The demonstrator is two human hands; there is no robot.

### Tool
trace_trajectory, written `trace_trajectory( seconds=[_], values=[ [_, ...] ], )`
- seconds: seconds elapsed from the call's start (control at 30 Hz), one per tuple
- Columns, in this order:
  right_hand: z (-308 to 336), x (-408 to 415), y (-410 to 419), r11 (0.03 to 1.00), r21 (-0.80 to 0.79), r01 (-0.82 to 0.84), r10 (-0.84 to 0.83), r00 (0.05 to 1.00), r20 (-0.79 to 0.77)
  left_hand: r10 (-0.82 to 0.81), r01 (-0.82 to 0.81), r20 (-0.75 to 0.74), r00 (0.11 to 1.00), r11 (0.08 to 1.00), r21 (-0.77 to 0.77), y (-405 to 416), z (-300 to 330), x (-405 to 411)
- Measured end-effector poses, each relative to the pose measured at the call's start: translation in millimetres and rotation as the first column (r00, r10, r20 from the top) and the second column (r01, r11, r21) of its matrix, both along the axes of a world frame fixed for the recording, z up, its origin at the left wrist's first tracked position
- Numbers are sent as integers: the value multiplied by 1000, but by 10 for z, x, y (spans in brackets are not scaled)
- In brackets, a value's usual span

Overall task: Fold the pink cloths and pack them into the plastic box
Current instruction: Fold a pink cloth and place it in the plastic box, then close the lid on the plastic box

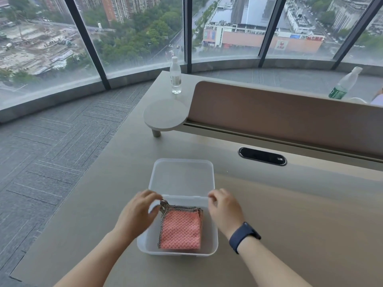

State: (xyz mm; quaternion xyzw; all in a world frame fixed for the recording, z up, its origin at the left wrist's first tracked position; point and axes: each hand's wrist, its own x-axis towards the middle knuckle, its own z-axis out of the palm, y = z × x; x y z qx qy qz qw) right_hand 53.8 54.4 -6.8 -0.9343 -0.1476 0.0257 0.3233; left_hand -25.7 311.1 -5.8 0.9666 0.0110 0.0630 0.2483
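Beige desk surface (290, 214) extending across the lower half of view. Oval black cable port (262, 156) recessed in desk, just before a brown divider panel (279, 119). Small round raised shelf (165, 114) on a short leg at the panel's left end. Clear water bottle (175, 75), upright, white cap, beyond the shelf. Second bottle (345, 83), green label, behind the panel at far right, partly hidden. Grey patterned carpet (51, 152) to the left. Curved glazed wall with dark mullions (87, 42); city buildings and trees outside, far below.
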Motion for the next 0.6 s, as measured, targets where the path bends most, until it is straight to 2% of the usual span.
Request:
trace_trajectory(
  seconds=[0.1, 0.2, 0.33, 0.6],
  values=[
    [14, 218, -134, 983, 52, 176, -163, 968, -193, 300, -301, -32, 953, 940, -158, 101, 55, 161],
    [0, 321, -195, 961, 64, 269, -232, 911, -341, 430, -454, -154, 890, 866, -211, 206, 24, 327],
    [-90, 381, -166, 950, 64, 305, -240, 849, -471, 458, -519, -282, 843, 830, -205, 190, -8, 472],
    [-151, 381, -45, 949, 115, 293, -190, 824, -534, 442, -610, -445, 779, 698, -374, 175, -170, 525]
  ],
)
